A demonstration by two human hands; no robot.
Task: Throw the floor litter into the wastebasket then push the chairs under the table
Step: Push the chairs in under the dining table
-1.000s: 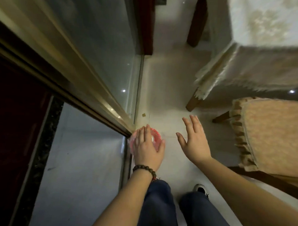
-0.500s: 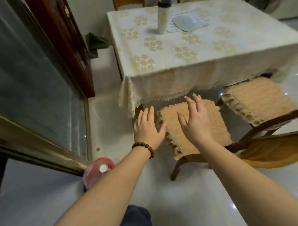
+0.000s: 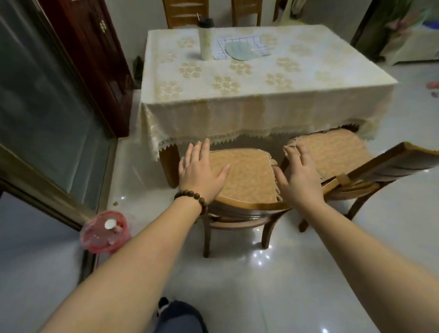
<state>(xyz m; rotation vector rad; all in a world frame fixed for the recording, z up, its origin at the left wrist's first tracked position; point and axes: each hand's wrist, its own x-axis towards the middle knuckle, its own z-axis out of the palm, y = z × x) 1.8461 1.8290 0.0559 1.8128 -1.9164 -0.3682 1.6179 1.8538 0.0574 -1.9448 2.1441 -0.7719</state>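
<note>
Both hands, left hand (image 3: 200, 174) and right hand (image 3: 300, 180), are held flat-fingered and empty above the near chair (image 3: 247, 184), seemingly for pushing it under the table (image 3: 253, 92)

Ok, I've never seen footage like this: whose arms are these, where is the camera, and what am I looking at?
There is no machine here. A person wears a wide-angle camera on the head, looking forward and down, so the two bare arms are theirs. The left hand, with a bead bracelet at the wrist, and the right hand are both open and hold nothing; they reach toward the nearer chair. Whether they touch it is hard to tell. A second chair stands to its right, both pulled out from the table. On the tablecloth stand a tall bottle and a pale fan-like item. A red wastebasket sits on the floor at left.
</note>
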